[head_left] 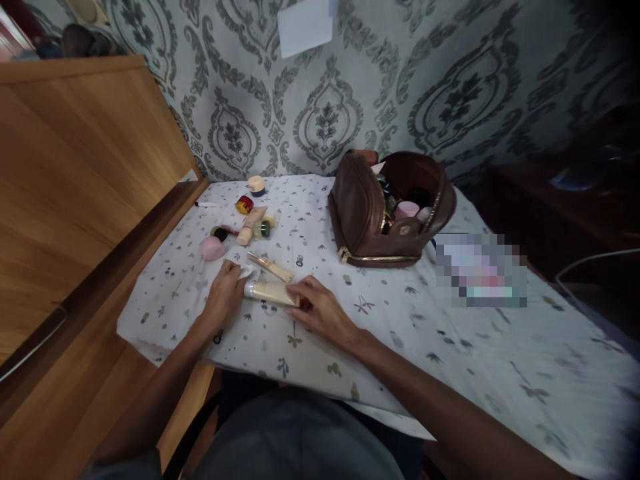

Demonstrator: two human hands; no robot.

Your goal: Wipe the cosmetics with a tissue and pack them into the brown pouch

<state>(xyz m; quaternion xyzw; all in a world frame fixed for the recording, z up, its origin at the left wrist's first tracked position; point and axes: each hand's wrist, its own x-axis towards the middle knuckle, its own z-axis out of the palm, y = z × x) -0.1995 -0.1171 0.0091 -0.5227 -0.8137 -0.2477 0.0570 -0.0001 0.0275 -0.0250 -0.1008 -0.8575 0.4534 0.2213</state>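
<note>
My right hand [323, 310] grips the crimped end of a cream-coloured cosmetic tube [270, 293], which lies level just over the cloth with its pale cap toward the left. My left hand [225, 293] is closed beside the cap, with a crumpled white tissue [249, 271] showing at its fingers. Beyond the tube lies a slim beige tube [270, 267]. Farther back are a pink makeup sponge [213, 248], a peach tube [251, 225], a small green jar [262, 229], a red and gold jar [244, 204] and a cream jar with a dark blue base [257, 186].
An unzipped brown leather makeup bag [357, 220] full of cosmetics, among them a pink-lidded jar [407, 210], stands at the back right. Right of it lies a blurred-out item [480, 270]. A wooden panel [90, 133] borders the printed tablecloth [390, 373] on the left.
</note>
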